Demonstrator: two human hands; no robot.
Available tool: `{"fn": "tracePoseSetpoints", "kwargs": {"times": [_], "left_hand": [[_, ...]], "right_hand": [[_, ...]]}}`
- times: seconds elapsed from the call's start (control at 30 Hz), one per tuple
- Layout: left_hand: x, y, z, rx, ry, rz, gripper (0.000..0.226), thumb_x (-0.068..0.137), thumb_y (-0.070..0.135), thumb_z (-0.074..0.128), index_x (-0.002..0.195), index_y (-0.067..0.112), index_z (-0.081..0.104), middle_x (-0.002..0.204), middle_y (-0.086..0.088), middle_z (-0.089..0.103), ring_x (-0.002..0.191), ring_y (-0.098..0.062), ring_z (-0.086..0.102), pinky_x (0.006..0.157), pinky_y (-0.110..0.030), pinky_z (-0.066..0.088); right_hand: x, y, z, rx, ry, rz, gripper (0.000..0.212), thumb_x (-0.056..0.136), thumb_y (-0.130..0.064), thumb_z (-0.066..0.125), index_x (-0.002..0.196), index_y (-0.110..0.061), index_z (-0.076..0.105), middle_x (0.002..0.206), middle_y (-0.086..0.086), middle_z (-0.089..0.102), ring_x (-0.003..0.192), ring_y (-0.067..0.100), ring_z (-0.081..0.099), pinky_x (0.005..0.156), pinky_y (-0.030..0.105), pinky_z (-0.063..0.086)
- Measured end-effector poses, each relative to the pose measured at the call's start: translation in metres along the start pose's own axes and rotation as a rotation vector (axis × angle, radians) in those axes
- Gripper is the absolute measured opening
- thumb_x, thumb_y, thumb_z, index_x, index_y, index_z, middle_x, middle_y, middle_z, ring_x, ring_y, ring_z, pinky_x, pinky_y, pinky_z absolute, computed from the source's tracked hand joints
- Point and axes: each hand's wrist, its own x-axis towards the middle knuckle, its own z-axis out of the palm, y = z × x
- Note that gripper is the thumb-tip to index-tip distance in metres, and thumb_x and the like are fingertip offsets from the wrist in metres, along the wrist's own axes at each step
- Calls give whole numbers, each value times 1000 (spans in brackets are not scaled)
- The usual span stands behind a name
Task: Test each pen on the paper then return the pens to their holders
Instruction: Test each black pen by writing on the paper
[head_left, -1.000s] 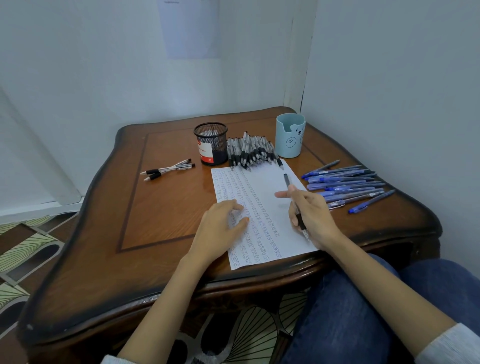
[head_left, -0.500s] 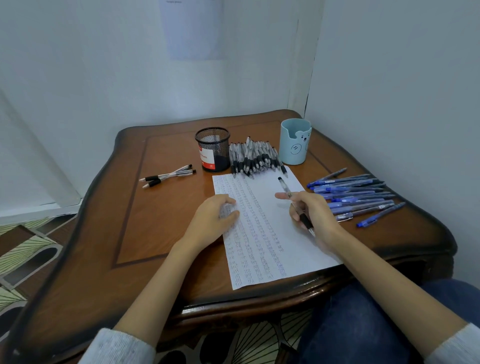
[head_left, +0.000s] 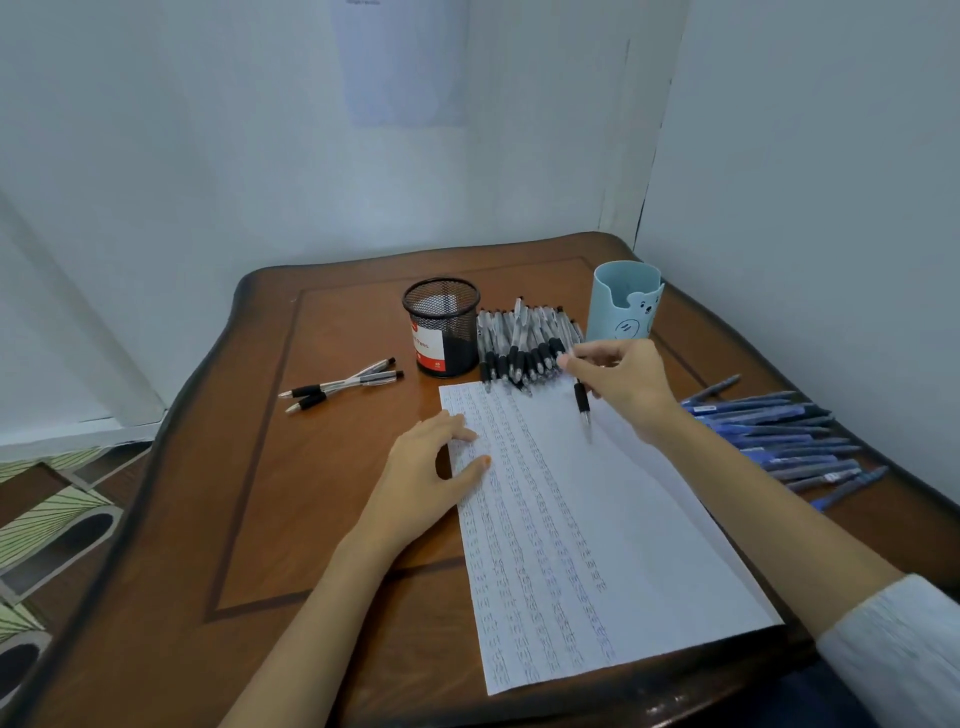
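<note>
A white paper (head_left: 623, 545) covered in rows of scribbles lies on the wooden table (head_left: 311, 493). My left hand (head_left: 431, 467) presses flat on the paper's upper left edge. My right hand (head_left: 618, 379) holds a black pen (head_left: 583, 402), tip pointing down toward the paper's top, and its fingers reach the row of black pens (head_left: 524, 343). A black mesh holder (head_left: 441, 325) stands left of that row, a light blue bear holder (head_left: 626, 306) right of it. Several blue pens (head_left: 779, 436) lie at the right.
Two black pens (head_left: 340, 389) lie apart on the table's left side. White walls close in behind and on the right. A patterned floor (head_left: 52, 509) shows past the table's left edge.
My right hand has moved away from me, from the paper's right side up to the row of black pens, with the pen in it. The left hand stayed on the paper.
</note>
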Motion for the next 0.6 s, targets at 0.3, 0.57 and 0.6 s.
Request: {"fn": "tracePoseSetpoints", "kwargs": {"times": [0.3, 0.57, 0.6], "left_hand": [[1, -4, 0, -16, -39, -16, 29, 87, 39, 66, 113, 30, 62, 138, 16, 48, 131, 6, 34, 100, -2, 24], [2, -6, 1, -18, -52, -33, 27, 86, 41, 67, 111, 35, 61, 136, 22, 46, 129, 11, 32, 91, 8, 17], [2, -6, 1, -25, -53, -40, 26, 86, 41, 67, 111, 36, 61, 136, 22, 47, 129, 11, 32, 92, 7, 18]], "right_hand": [[61, -10, 33, -194, 60, -115, 29, 82, -21, 76, 105, -4, 71, 69, -4, 56, 61, 3, 48, 61, 13, 40], [72, -4, 39, -269, -70, -112, 22, 87, -16, 71, 105, -3, 73, 97, 7, 71, 66, -2, 52, 57, 3, 40], [70, -4, 38, -272, -64, -122, 21, 87, -15, 70, 104, -4, 73, 99, 7, 72, 68, 0, 53, 59, 6, 40]]}}
